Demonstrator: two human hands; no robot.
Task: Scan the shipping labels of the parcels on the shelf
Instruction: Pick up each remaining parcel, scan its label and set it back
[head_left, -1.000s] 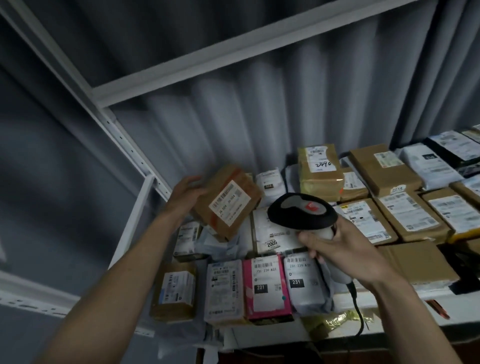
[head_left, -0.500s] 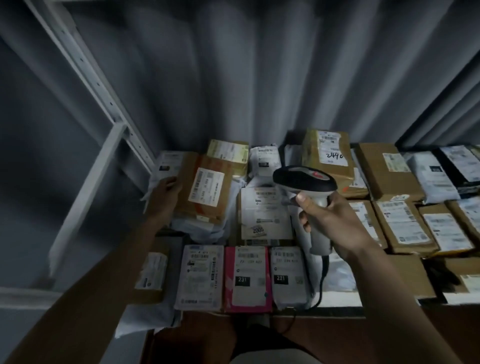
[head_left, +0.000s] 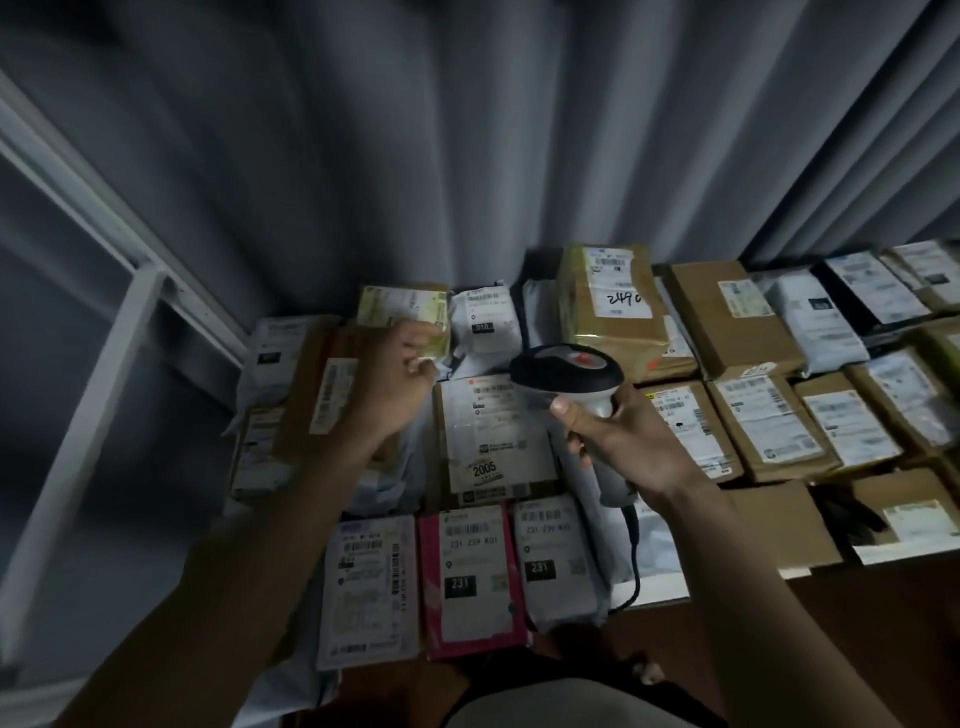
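Many labelled parcels cover the shelf (head_left: 660, 592). My right hand (head_left: 618, 441) grips the handle of a black and grey barcode scanner (head_left: 566, 369), its head held over the box marked 2005 (head_left: 488, 441). My left hand (head_left: 395, 374) reaches to the back left and closes its fingers on the near edge of a yellow-green parcel (head_left: 402, 312). The brown box with a white label (head_left: 322, 389) lies flat on the shelf just left of that hand.
A pink parcel (head_left: 467, 582) and two white bags marked 231 lie at the front edge. Brown boxes (head_left: 727, 317) fill the right side. A white shelf upright (head_left: 78, 415) stands at the left. Grey curtain hangs behind. The scanner cable (head_left: 635, 561) drops over the front edge.
My left hand set the brown box down on the shelf, let go of it and moved right to the yellow-green parcel. The scanner stayed over the middle parcels.
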